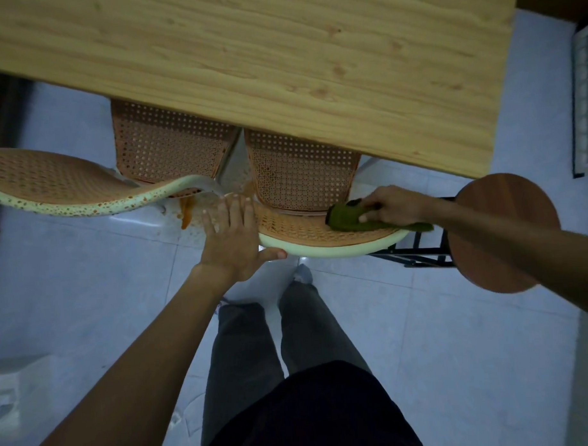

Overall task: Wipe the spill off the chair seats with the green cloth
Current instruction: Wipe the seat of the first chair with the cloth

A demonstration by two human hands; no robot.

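Two orange cane-weave chairs are pushed under a wooden table. My right hand (390, 204) is closed on the green cloth (352, 219) and presses it onto the curved backrest of the right chair (304, 175), near that chair's right side. My left hand (234, 236) lies flat with spread fingers on the left end of the same backrest, thumb hooked under its pale rim. The left chair (170, 143) has orange spatter along its backrest rim (68, 205). An orange spill (187, 213) runs down onto the floor between the chairs.
The wooden table (280, 56) covers the front of both seats. A round brown stool (506, 232) on a black frame stands at the right, under my right forearm. My legs stand on pale floor tiles behind the chairs. A white object sits at the lower left.
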